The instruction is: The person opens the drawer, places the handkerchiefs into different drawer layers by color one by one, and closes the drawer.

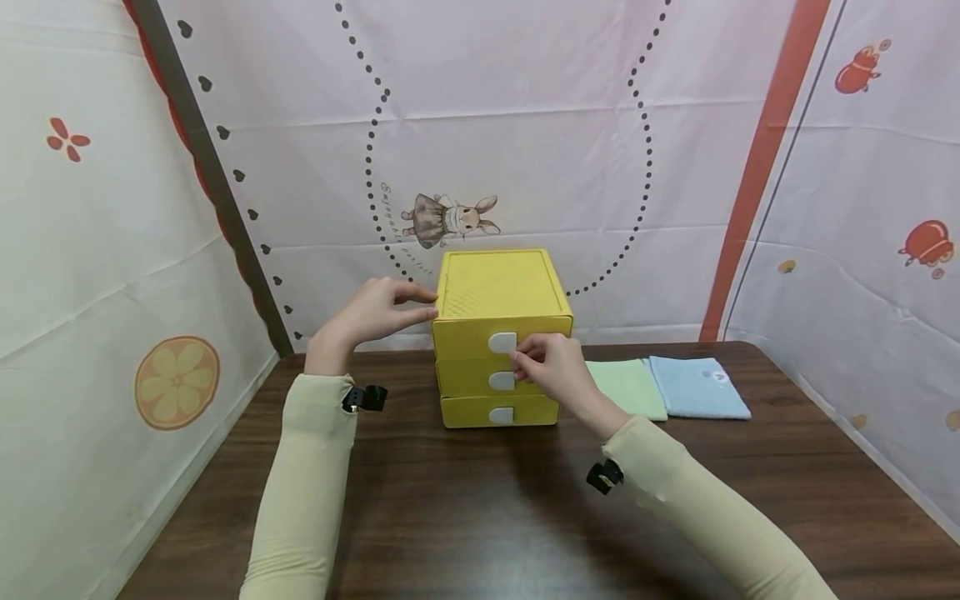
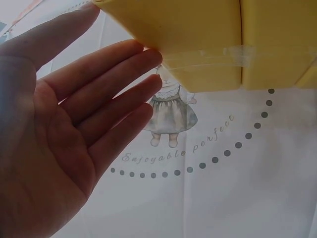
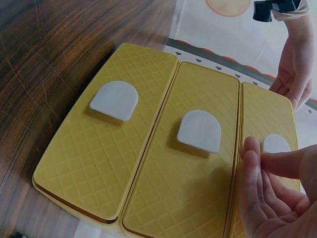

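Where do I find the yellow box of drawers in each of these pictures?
Head view: the yellow box of drawers stands near the centre, drawer fronts facing us.
Left wrist view: along the top, centre to right, cut off by the picture's edge.
Right wrist view: across most of the picture, appearing sideways, white handles showing.
Shared landmark: the left hand, at the box's side.

The brown wood-grained counter (image 1: pixel 450 517) carries the yellow drawers (image 1: pixel 471 340) and, just to their right, a green cloth (image 1: pixel 632 390) beside a blue cloth (image 1: pixel 697 390).
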